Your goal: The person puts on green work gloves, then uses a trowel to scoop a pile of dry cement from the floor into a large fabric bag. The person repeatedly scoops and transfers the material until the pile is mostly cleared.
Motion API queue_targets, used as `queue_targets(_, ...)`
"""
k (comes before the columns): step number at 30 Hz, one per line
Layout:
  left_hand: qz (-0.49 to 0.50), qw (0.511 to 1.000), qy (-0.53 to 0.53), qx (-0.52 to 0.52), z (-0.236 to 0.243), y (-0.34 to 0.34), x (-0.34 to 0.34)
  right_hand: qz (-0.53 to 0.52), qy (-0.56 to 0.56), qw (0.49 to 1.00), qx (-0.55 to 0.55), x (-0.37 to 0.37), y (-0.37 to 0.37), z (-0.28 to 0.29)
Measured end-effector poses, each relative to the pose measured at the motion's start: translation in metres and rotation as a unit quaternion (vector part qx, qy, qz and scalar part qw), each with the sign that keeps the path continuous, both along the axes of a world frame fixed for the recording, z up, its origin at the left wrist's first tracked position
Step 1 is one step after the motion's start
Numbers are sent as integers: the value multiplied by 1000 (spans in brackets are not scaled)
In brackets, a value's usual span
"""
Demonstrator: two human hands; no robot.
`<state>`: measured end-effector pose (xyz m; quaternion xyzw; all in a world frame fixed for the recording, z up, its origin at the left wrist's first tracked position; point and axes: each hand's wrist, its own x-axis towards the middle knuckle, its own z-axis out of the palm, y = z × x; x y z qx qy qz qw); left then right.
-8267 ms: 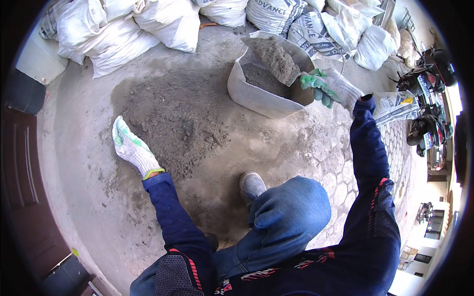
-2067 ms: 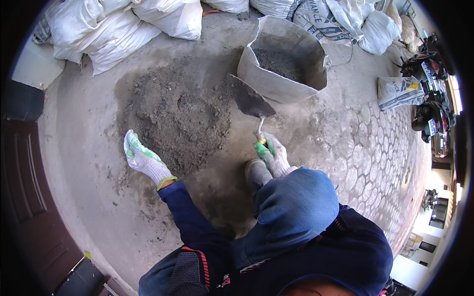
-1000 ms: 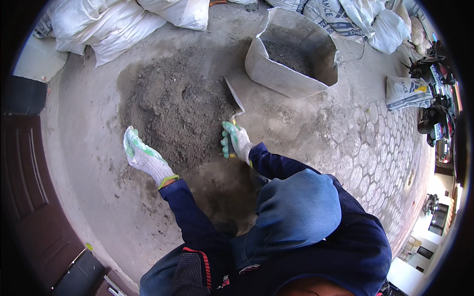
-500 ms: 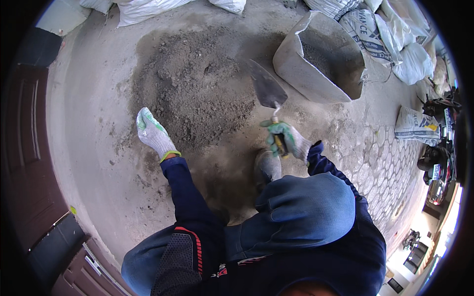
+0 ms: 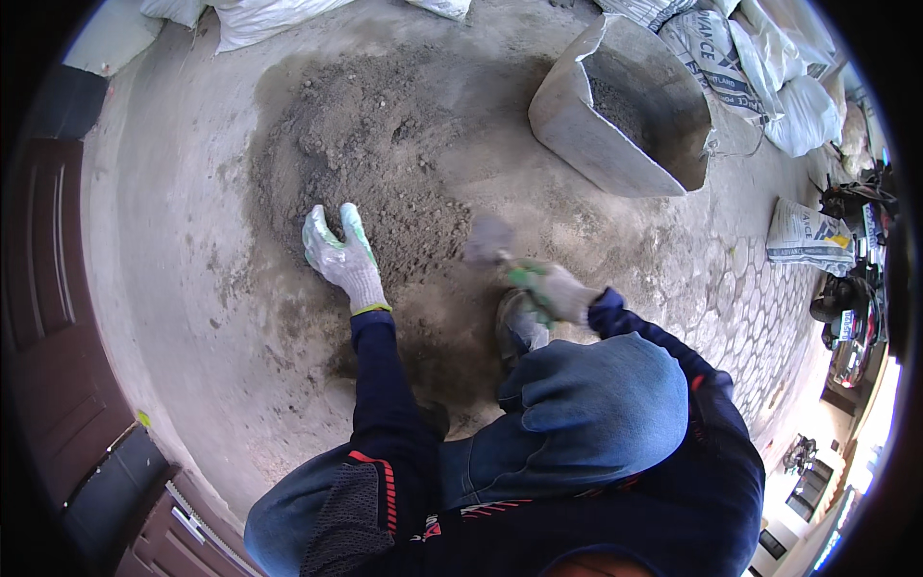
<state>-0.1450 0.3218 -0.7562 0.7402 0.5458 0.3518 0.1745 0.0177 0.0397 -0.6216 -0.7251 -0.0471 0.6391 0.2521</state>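
Sacks (image 5: 806,115) and bin (image 5: 601,139) sit near a grey heap (image 5: 385,144), left hand (image 5: 344,258) spread at its edge, right hand (image 5: 553,290) gripping a trowel (image 5: 487,240).

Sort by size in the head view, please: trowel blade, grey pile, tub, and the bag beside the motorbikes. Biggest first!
1. Grey pile
2. Tub
3. Bag
4. Trowel blade, blurred but clearly smallest

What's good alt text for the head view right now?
A gloved right hand grips a blurred trowel beside a heap of gray, crumbly material; the left hand, also gloved, is open at the heap's near edge. An open pale container stands farther right.
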Motion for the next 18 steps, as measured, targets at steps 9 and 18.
queue_targets(9,34,989,-115,-82,33,4,6,64,5,995,76,-28,119,-22)
queue_targets(18,110,918,-366,-104,69,44,3,30,15,997,76,16,75,86)
